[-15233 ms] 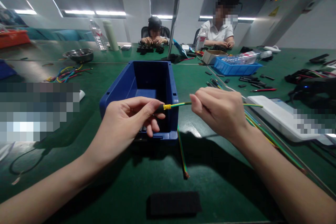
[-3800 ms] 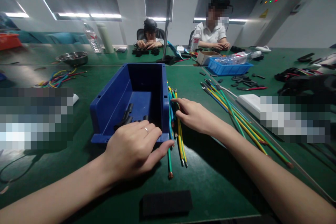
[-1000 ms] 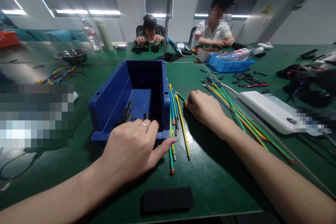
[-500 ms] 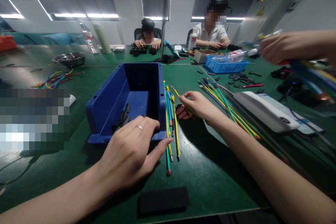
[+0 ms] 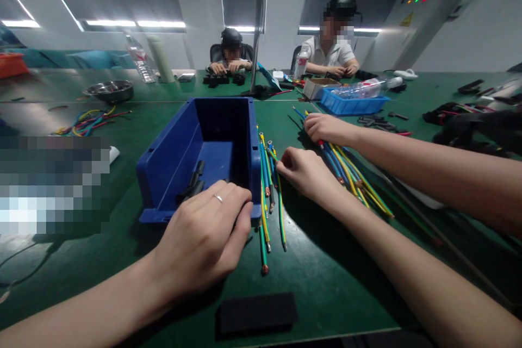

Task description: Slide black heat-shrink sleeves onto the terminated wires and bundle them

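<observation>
**A:** What have I got under my hands?

**B:** Take the blue bin (image 5: 204,157) as the landmark. My left hand (image 5: 204,239) lies over its near rim, fingers curled onto the edge and gripping nothing else. My right hand (image 5: 304,171) is just right of the bin, loosely closed, pinching one green-and-yellow wire (image 5: 274,156) near its far end. The rest of the short wires (image 5: 267,196) lie along the bin's right wall on the green table (image 5: 326,283).

**A:** How would that wire handle?

**B:** I'd judge it light and springy: stiff enough to hold a line, soft enough to bend. The insulation looks smooth, so a pinch close to the terminal end seems the surest place to hold it; the bare copper tips at the near end could fray.

**A:** Counts?

**B:** About six short wires beside the bin, blue, green and yellow; they overlap, so I can't be exact. Inside the bin, a few black sleeves (image 5: 191,185), perhaps three. One black pad (image 5: 256,312) lies on the table nearer me than the bin.

**A:** That other arm?

**B:** A co-worker's hand (image 5: 324,128), right of the bin and farther off, rests on a second bundle of longer wires (image 5: 350,171).
</observation>
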Action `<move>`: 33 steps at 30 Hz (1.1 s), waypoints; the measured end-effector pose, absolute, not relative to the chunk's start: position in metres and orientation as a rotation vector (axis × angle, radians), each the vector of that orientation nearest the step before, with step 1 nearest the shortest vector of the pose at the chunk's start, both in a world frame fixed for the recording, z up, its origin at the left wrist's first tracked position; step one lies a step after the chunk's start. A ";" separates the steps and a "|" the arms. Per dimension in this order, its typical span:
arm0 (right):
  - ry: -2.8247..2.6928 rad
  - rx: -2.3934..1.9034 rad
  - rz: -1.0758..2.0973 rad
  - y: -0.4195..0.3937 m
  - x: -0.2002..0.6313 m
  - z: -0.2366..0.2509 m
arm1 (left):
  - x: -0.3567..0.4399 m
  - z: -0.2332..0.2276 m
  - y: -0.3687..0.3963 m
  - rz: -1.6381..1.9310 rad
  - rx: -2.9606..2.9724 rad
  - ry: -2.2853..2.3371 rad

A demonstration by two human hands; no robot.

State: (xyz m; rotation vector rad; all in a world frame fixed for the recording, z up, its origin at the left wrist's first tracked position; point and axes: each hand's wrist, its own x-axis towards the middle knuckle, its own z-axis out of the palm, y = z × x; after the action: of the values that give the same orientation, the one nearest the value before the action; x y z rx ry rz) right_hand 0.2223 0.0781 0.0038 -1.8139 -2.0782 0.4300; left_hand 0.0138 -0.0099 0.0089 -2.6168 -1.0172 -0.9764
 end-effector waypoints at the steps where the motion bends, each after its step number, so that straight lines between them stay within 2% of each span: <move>1: -2.112 -1.831 0.347 0.077 0.222 0.002 | 0.014 0.009 -0.010 -0.974 -2.618 -1.014; 10: -2.315 -1.844 0.007 0.074 0.220 0.002 | 0.012 0.009 -0.010 -0.971 -2.608 -1.006; 17: -2.174 -2.063 -0.290 0.078 0.233 0.016 | 0.013 0.009 -0.009 -0.962 -2.617 -1.012; 24: -2.133 -2.282 -0.271 0.087 0.241 0.004 | 0.014 0.008 -0.008 -0.969 -2.607 -1.013; 33: -2.322 -2.081 -0.236 0.085 0.249 -0.001 | 0.014 0.010 -0.008 -0.956 -2.606 -1.027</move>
State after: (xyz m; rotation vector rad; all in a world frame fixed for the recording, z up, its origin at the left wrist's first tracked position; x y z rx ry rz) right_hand 0.2487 0.0855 -0.0005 -2.0814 -2.3224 -0.2361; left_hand 0.0145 -0.0080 0.0099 -2.6056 -1.0271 -0.9563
